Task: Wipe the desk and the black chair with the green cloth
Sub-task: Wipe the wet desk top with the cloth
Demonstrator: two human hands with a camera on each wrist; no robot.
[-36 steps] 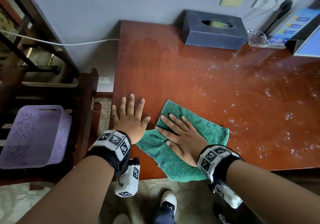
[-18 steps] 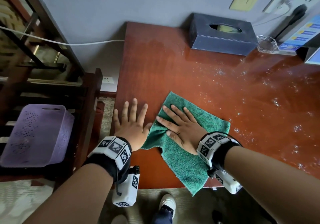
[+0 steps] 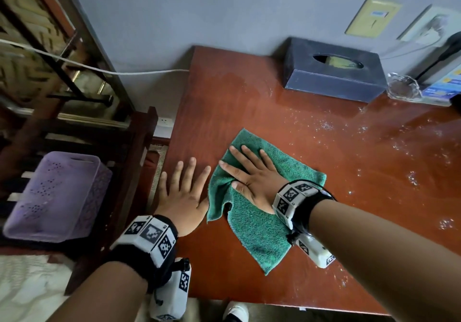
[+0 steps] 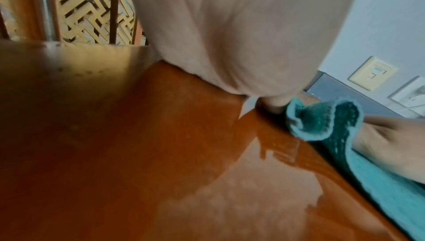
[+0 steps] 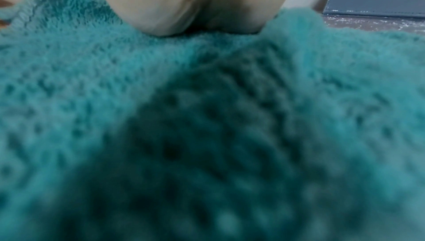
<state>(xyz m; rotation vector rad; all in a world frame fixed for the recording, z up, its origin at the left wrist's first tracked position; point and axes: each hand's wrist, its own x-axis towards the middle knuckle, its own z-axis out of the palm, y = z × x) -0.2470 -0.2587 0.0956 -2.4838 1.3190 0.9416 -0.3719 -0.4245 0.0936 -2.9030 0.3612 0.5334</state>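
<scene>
Right hand [image 3: 254, 184] presses flat on the cloth [image 3: 259, 237], left hand [image 3: 183, 197] flat on the desk [image 3: 237, 102] beside it; droplets [image 3: 411, 177] lie toward frame right.

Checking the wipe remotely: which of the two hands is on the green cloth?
The right hand, pressing flat on the green cloth. The left hand lies flat on the bare desk beside it.

The glossy reddish-brown wooden surface [image 3: 249, 92] carries a rumpled green terry cloth [image 3: 259, 232] in its near left part, with a left hand [image 3: 183, 197] laid flat just left of it. A dark grey rectangular tissue box [image 3: 324, 82] and a clear glass dish [image 3: 403, 88] stand along the far edge. Wet droplets [image 3: 411, 179] speckle the right side.
</scene>
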